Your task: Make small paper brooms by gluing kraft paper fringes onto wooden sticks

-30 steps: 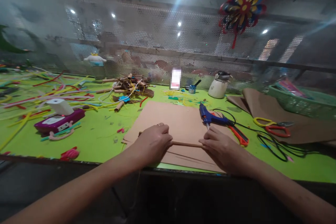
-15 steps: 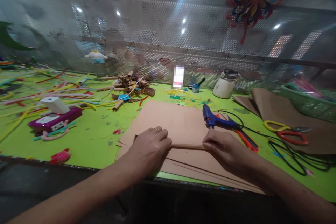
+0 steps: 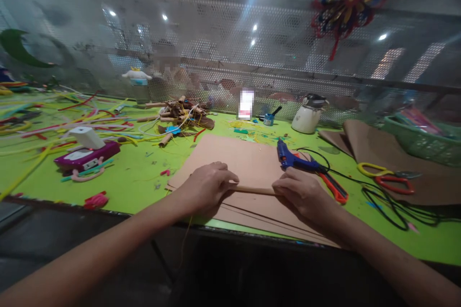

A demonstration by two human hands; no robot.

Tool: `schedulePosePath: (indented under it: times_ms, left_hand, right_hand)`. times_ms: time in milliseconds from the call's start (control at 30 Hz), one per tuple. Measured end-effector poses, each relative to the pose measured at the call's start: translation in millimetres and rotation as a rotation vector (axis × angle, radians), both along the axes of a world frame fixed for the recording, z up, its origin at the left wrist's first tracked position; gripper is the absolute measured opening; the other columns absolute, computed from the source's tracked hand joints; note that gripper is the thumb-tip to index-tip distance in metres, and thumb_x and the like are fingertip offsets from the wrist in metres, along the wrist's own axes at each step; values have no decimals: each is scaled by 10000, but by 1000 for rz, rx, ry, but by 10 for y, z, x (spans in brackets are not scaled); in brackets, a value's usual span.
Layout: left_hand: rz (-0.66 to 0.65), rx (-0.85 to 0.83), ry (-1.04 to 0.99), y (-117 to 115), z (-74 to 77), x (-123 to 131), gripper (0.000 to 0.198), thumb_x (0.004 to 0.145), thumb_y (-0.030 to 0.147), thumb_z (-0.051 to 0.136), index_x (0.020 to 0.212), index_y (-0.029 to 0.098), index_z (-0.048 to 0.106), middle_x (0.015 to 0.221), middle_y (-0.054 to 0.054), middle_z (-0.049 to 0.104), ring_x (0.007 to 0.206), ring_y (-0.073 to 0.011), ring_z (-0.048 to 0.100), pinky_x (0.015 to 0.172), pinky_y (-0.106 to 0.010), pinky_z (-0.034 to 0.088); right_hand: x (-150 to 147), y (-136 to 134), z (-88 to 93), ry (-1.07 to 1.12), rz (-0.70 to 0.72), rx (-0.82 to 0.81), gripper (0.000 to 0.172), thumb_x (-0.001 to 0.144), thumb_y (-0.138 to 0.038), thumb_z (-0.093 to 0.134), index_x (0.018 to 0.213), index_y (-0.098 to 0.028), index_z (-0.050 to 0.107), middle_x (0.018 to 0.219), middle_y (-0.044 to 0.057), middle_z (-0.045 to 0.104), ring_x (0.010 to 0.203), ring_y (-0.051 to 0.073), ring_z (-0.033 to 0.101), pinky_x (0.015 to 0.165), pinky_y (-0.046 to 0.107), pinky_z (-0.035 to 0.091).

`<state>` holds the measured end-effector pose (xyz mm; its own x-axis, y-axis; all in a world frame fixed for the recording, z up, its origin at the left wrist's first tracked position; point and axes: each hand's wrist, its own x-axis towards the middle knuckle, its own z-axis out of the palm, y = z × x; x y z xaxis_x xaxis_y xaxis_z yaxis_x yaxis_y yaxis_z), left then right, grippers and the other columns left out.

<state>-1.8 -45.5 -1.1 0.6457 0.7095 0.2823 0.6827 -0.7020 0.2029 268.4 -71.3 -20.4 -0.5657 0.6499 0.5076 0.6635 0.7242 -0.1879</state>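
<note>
Both my hands work on a narrow roll [image 3: 255, 190] along the near side of a brown kraft paper sheet [image 3: 234, 158]. My left hand [image 3: 209, 186] pinches the roll's left end between thumb and fingers. At the other end, my right hand [image 3: 301, 191] is closed on the roll, fingertips pressed down and thumb mostly hidden. More kraft sheets [image 3: 248, 213] lie stacked underneath, reaching to the table's front edge. Just beyond my right hand, a blue glue gun [image 3: 293, 158] rests on the paper, with an orange-red utility knife [image 3: 334, 187] beside it.
Scissors [image 3: 391, 176] and a black cable [image 3: 387, 211] lie right, near folded brown paper [image 3: 378, 148] and a green basket [image 3: 425, 139]. A purple power strip [image 3: 88, 156] and pipe cleaners [image 3: 46, 129] are left. Behind stand a brown paper bundle [image 3: 185, 115] and white jug [image 3: 306, 117].
My left fingers have changed from curling over the roll to a more stretched pinch at its end. My right hand keeps its hold. The view has shifted slightly.
</note>
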Motion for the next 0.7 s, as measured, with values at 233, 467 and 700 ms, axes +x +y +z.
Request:
schedulePosePath:
  times_ms: [233,467,700]
  left_hand:
    - [51,189,102,-72,-50,52,317,911,295,390,753,193,646,799,-56,542,759,-164,486,629,-271,352]
    - [30,282,170,-121,-57,74,298,906,260,369,759,167,612,801,-77,525,771,-189,456,655,-309,365]
    - [14,226,121,-56,-86,56,327,913,334,404,735,159,615,843,-67,518,787,-171,464,675,-293,358]
  right_hand:
    - [-24,-79,18,-36,19,-55,183,912,-206,443,926,-176,622,887,91,580,827,196,487,714,339,417]
    - [-43,-29,-3,5,17,-59,262,925,-248,424,838,-163,656,807,81,564,759,176,485,651,319,409]
    - [-17,-5,-32,47,-17,-171,289,925,-294,425,784,-169,644,772,55,517,703,154,493,607,286,394]
